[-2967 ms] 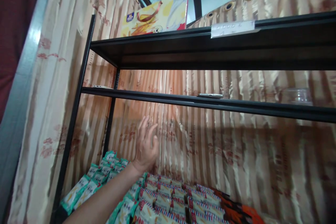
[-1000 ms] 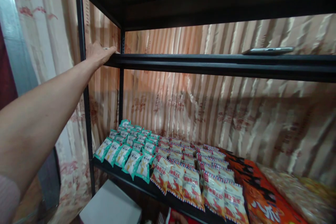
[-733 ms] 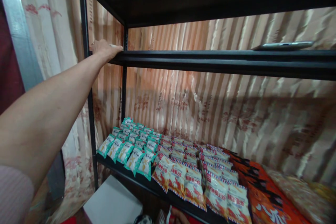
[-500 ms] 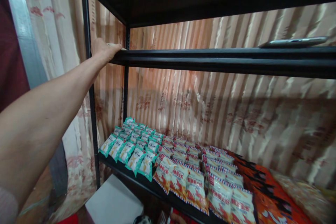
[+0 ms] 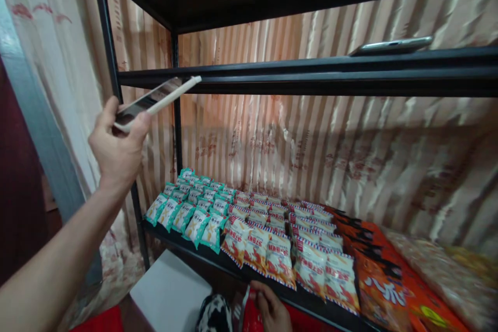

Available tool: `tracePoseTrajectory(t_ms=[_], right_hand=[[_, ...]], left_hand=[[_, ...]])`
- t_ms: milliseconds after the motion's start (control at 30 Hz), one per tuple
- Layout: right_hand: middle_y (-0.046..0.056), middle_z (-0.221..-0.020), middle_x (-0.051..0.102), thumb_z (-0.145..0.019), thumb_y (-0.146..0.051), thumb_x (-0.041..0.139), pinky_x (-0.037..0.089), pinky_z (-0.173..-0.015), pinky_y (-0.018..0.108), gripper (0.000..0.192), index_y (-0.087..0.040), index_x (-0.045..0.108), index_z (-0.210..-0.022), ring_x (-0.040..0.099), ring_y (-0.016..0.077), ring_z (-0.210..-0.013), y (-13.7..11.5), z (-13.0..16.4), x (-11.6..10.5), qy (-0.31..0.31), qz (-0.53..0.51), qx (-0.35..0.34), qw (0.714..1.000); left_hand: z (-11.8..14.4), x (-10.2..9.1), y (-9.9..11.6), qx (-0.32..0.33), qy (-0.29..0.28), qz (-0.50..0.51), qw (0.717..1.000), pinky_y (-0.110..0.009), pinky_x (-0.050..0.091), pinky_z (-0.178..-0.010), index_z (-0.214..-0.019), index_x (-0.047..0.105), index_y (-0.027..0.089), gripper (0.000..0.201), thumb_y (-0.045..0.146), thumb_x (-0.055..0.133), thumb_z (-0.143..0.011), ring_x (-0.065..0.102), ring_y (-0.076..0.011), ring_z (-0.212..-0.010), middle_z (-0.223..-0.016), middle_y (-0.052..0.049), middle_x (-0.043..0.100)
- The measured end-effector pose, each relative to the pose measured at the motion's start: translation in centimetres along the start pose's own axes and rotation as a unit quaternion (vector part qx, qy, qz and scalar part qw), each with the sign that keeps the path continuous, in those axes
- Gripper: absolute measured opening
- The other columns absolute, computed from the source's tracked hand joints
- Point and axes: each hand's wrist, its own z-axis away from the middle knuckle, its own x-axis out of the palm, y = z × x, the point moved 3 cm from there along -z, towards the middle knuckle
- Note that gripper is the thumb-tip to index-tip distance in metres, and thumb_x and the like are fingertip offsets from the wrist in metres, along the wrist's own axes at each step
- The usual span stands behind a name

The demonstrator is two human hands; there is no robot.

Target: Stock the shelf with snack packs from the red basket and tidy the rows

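Observation:
My left hand (image 5: 119,148) grips a smartphone (image 5: 155,98) with a pale edge, its dark glossy face tilted up, in front of the upper shelf's left end. Low in the picture, the fingers of my right hand (image 5: 270,307) are closed on a red packet (image 5: 252,314) with a white edge, cut off by the frame. On the lower shelf, small green and white snack bags (image 5: 182,217) stand in rows at the left. Beside them are rows of cream and orange snack bags (image 5: 280,257) with striped edges.
A second phone-like slab (image 5: 397,45) lies on the upper black shelf (image 5: 295,69). Orange bags (image 5: 383,285) and clear bags (image 5: 436,264) fill the lower right. Below stand a white box (image 5: 169,290) and a black-and-white patterned item (image 5: 215,314). Striped curtains (image 5: 272,140) hang behind.
My left hand has come off the upper shelf, moving down and towards me with the smartphone. My right hand has risen further into view with the red packet. The view has shifted slightly.

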Motion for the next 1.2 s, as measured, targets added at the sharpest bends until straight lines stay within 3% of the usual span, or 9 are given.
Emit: tracePoseTrajectory(t_ms=[67, 167, 300, 400, 533, 700, 867, 1033, 1200], right_hand=[[0.010, -0.087, 0.072, -0.057, -0.064, 0.068, 0.050, -0.084, 0.042, 0.051, -0.021, 0.072, -0.085, 0.066, 0.0283, -0.083, -2.1, 0.5, 0.0, 0.021, -0.035, 0.014, 0.999], [0.010, -0.109, 0.067, -0.066, -0.057, 0.069, 0.045, -0.093, 0.042, 0.051, -0.023, 0.067, -0.103, 0.064, 0.0260, -0.097, -5.9, 1.6, 0.9, -0.034, -0.152, 0.039, 0.987], [0.011, -0.123, 0.060, -0.070, -0.062, 0.064, 0.041, -0.097, 0.044, 0.060, -0.026, 0.059, -0.117, 0.056, 0.0255, -0.113, -10.2, 3.1, 1.2, -0.086, -0.349, 0.045, 0.932], [0.008, -0.124, 0.059, -0.068, -0.066, 0.062, 0.036, -0.103, 0.045, 0.064, -0.030, 0.055, -0.120, 0.053, 0.0237, -0.117, -12.3, 3.9, 0.4, -0.083, -0.435, 0.026, 0.896], [0.008, -0.120, 0.062, -0.064, -0.072, 0.059, 0.039, -0.100, 0.047, 0.074, -0.030, 0.052, -0.125, 0.053, 0.0264, -0.116, -13.2, 4.9, -1.4, -0.024, -0.467, -0.006, 0.884], [0.006, -0.110, 0.067, -0.068, -0.072, 0.056, 0.044, -0.096, 0.044, 0.069, -0.027, 0.056, -0.121, 0.056, 0.0260, -0.112, -11.8, 5.8, -3.4, 0.050, -0.479, 0.029, 0.876], [0.007, -0.096, 0.071, -0.070, -0.071, 0.055, 0.049, -0.087, 0.045, 0.062, -0.022, 0.064, -0.107, 0.064, 0.0270, -0.099, -10.1, 5.8, -4.5, 0.052, -0.521, 0.104, 0.846], [0.008, -0.097, 0.071, -0.075, -0.068, 0.051, 0.052, -0.082, 0.045, 0.057, -0.022, 0.065, -0.105, 0.066, 0.0249, -0.091, -9.0, 5.6, -5.1, 0.046, -0.540, 0.150, 0.827], [0.012, -0.095, 0.071, -0.076, -0.069, 0.049, 0.052, -0.079, 0.046, 0.064, -0.015, 0.064, -0.107, 0.067, 0.0255, -0.087, -8.1, 5.7, -5.1, -0.054, -0.540, 0.201, 0.816]], left_hand=[[4.7, -1.0, 0.1, -0.039, -0.041, 0.022, 0.998, -0.032, 0.045, -0.093, -0.125, 0.053, 0.012, 0.068, 0.046, 0.068, -0.068, 0.059, -0.0192, -0.103, -0.115, -0.007, 0.063], [12.4, -1.9, 0.4, -0.129, -0.144, 0.014, 0.981, -0.037, 0.044, -0.097, -0.126, 0.053, 0.019, 0.065, 0.046, 0.067, -0.069, 0.057, -0.0232, -0.109, -0.118, -0.006, 0.061], [21.8, -2.2, 1.5, -0.218, -0.236, 0.061, 0.945, -0.038, 0.040, -0.104, -0.125, 0.054, 0.024, 0.061, 0.045, 0.066, -0.069, 0.048, -0.0266, -0.121, -0.125, -0.007, 0.056], [27.6, -2.3, 2.2, -0.238, -0.294, 0.078, 0.922, -0.037, 0.046, -0.098, -0.127, 0.051, 0.030, 0.064, 0.039, 0.069, -0.066, 0.051, -0.0275, -0.119, -0.125, -0.006, 0.055], [33.5, -3.0, 3.4, -0.226, -0.378, 0.076, 0.895, -0.040, 0.044, -0.100, -0.132, 0.045, 0.032, 0.073, 0.033, 0.072, -0.064, 0.049, -0.0293, -0.121, -0.128, -0.007, 0.052], [37.7, -3.9, 5.1, -0.243, -0.411, 0.070, 0.876, -0.043, 0.043, -0.100, -0.132, 0.046, 0.031, 0.076, 0.033, 0.073, -0.062, 0.048, -0.0324, -0.121, -0.129, -0.010, 0.050], [40.6, -4.3, 5.9, -0.323, -0.478, 0.093, 0.811, -0.044, 0.037, -0.105, -0.132, 0.044, 0.033, 0.080, 0.030, 0.074, -0.059, 0.040, -0.0321, -0.128, -0.137, -0.009, 0.043], [41.9, -4.8, 5.7, -0.526, -0.446, 0.207, 0.694, -0.043, 0.044, -0.099, -0.133, 0.041, 0.033, 0.066, 0.042, 0.064, -0.072, 0.046, -0.0291, -0.124, -0.135, -0.008, 0.049], [41.7, -3.9, 5.6, -0.713, -0.333, 0.248, 0.566, -0.046, 0.047, -0.094, -0.093, 0.069, 0.030, 0.038, 0.056, 0.065, -0.066, 0.053, -0.0316, -0.117, -0.113, -0.005, 0.066]])
